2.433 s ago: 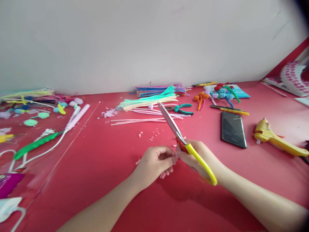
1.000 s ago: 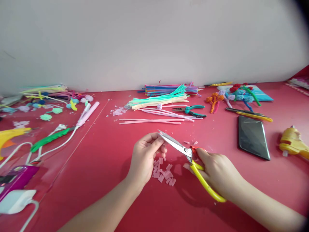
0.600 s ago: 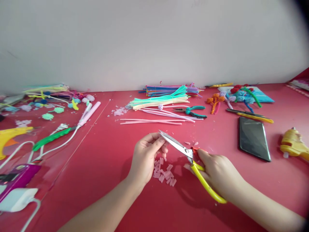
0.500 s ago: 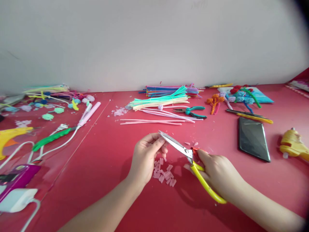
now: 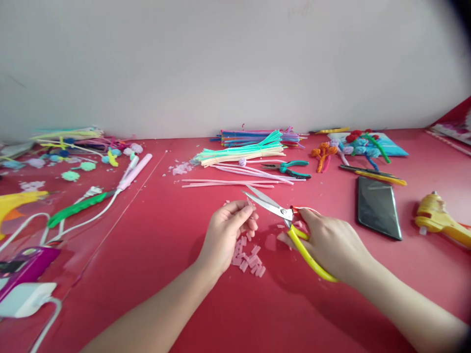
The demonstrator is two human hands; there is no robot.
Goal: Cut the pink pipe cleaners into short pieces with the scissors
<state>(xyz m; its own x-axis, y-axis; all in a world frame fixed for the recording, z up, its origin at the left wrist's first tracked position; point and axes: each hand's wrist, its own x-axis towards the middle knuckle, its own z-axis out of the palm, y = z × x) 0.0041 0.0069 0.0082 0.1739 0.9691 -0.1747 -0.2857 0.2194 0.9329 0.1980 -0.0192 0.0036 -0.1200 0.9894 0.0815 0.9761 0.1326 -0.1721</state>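
Note:
My right hand [image 5: 331, 242] grips yellow-handled scissors [image 5: 274, 208], blades slightly apart and pointing left toward my left hand. My left hand [image 5: 230, 230] is pinched at the fingertips on a small pink piece too tiny to make out clearly, just left of the blade tips. Below the two hands lies a little heap of short pink cut bits [image 5: 248, 257] on the red table [image 5: 165, 274]. Several long pink straws [image 5: 228, 184] lie further back.
A bundle of coloured straws [image 5: 253, 144] and teal pliers [image 5: 290, 169] lie at the back. A black phone [image 5: 379, 208] and yellow glue gun [image 5: 436, 220] sit right. Craft flowers [image 5: 353, 144] are far right. Cables, a green stem [image 5: 77, 208] and a purple item [image 5: 25, 264] crowd the left.
The scissors dropped from upright to nearly level, and their blades now stand slightly apart. A heap of pink cut bits has appeared under my hands. The view shifted a little.

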